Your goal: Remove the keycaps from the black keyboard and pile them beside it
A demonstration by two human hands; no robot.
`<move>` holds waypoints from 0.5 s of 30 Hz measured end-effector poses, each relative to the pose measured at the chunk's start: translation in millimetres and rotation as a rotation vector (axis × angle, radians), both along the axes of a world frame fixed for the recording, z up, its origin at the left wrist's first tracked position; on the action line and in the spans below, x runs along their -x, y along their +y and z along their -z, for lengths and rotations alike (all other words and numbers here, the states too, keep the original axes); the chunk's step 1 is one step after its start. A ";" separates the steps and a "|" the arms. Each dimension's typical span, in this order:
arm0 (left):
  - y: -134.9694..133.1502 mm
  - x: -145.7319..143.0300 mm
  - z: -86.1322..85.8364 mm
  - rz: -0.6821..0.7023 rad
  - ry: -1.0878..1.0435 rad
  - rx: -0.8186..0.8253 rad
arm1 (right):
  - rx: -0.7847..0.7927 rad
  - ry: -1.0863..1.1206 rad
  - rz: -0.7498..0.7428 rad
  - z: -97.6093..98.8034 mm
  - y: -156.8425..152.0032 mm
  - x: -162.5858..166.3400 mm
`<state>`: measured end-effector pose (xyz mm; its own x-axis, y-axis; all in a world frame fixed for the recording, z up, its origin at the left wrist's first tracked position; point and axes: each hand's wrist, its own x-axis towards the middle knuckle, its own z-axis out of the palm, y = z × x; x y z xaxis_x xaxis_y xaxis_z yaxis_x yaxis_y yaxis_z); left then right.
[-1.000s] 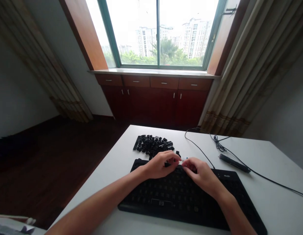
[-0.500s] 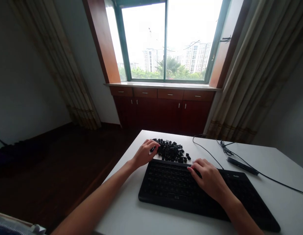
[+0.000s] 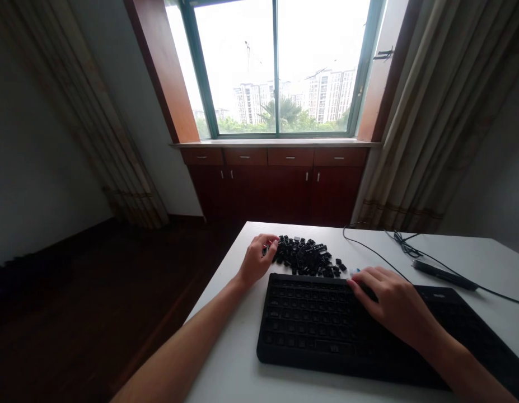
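Observation:
A black keyboard lies on the white table, its key sites looking stripped of their caps. Just beyond its far edge is a heap of loose black keycaps. At the left side of that heap is my left hand, thumb and forefinger tips brought together; anything between them is too small to make out. My right hand rests over the keyboard's far edge with curled fingers. A small whitish thing with a blue part shows at its fingertips, its kind unclear.
Behind the keyboard a thin cable runs across the white table. To the right lie a dark bar-shaped object and a bundled cord. A red-brown cabinet stands below the window beyond the table.
The view has shifted, so the keyboard, keycaps and hands appear further right and the keyboard larger. My left hand stays at the heap and my right at the keyboard's far edge. The whitish-blue thing shows more clearly.

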<state>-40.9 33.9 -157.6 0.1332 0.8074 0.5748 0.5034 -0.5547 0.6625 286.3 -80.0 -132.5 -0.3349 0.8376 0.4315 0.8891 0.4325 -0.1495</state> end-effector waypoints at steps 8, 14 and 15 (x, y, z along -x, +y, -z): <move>3.2 5.8 3.1 -0.054 -0.260 0.124 | 0.142 0.074 -0.085 -37.0 80.3 78.6; 2.2 7.7 3.1 -0.092 -0.308 0.143 | 0.294 -0.038 -0.144 -36.5 140.1 121.6; 2.2 7.8 3.7 -0.098 -0.295 0.144 | 0.316 -0.063 -0.147 -34.6 144.7 124.8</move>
